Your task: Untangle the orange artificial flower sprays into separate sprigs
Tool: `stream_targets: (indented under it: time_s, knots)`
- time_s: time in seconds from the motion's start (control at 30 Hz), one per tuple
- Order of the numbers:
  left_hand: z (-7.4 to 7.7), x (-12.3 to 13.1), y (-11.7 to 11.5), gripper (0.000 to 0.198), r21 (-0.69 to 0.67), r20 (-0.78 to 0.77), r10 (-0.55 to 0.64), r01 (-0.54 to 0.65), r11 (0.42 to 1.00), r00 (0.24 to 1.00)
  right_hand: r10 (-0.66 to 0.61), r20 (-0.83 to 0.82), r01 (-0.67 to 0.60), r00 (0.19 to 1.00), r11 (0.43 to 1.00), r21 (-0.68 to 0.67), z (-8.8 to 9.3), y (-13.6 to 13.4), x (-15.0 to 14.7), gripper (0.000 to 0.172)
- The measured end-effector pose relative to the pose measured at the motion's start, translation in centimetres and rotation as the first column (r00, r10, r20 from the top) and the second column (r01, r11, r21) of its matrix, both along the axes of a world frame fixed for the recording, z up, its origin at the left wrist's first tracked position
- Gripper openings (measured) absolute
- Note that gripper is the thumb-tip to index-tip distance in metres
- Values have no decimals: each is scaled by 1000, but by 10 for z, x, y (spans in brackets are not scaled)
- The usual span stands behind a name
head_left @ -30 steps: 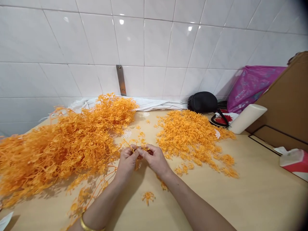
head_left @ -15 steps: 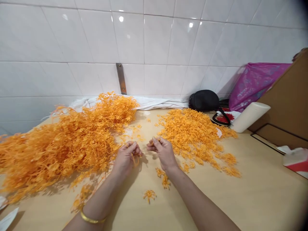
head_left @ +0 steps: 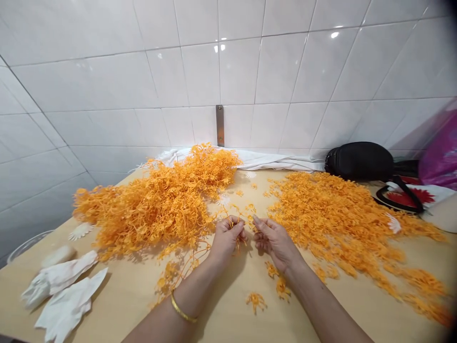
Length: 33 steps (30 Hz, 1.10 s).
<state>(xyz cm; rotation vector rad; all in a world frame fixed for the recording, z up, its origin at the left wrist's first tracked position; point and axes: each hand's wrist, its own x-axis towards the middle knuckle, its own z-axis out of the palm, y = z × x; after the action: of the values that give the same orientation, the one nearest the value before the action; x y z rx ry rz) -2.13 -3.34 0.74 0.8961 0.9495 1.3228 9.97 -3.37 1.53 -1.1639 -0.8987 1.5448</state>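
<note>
An orange sprig (head_left: 238, 245) sits between the left hand's (head_left: 225, 239) fingertips.

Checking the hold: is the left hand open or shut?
Shut: the left hand is curled, thumb folded over, with orange strands poking out.

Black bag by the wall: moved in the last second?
No. Against the wall bracket, the black bag sits to the right, at the end of the white cloth, as before. Its rightward shift in frame comes from the camera turning left.
</note>
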Motion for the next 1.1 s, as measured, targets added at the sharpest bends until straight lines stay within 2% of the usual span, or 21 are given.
stream_targets:
  time_s: [0.1,0.2,0.33,0.47,0.57,0.63,0.7,0.77,0.87,0.97,1.1]
  knots:
    - [1,2,-3,17,17,10,-54,54,998,999,104,-12,-104,994,994,-15,-3,-3,-5,34]
    - [0,4,-4,17,5,72,-87,87,996,994,74,-48,-70,996,995,73,-5,-4,-9,33]
    - [-3,6,-4,23,-98,282,-123,156,983,952,87,-128,-67,988,985,156,-6,-4,-12,28]
    - [-2,5,-2,23,-151,453,-156,248,957,878,130,-244,-101,961,987,126,-4,-2,-9,24]
    - [3,-2,3,22,-225,591,-74,252,941,804,99,-364,-69,926,993,93,3,-1,-5,25]
    - [5,-6,7,21,-260,627,4,205,944,779,46,-400,-17,915,997,77,7,-2,-3,26]
    - [5,-8,8,17,-231,574,24,135,964,818,-14,-361,38,932,997,60,10,-3,-2,26]
    - [2,-7,8,13,-178,459,8,83,981,889,-58,-274,72,960,996,42,9,-3,-2,26]
    - [-2,-4,6,17,-120,297,7,31,992,955,-60,-207,75,976,995,68,6,-3,-3,31]
    - [-3,-2,3,19,-72,207,17,-2,997,978,-18,-166,37,986,993,111,2,-2,-3,34]
    - [0,-2,0,17,-73,125,-23,33,997,992,-12,17,8,1000,983,182,-5,0,-3,29]
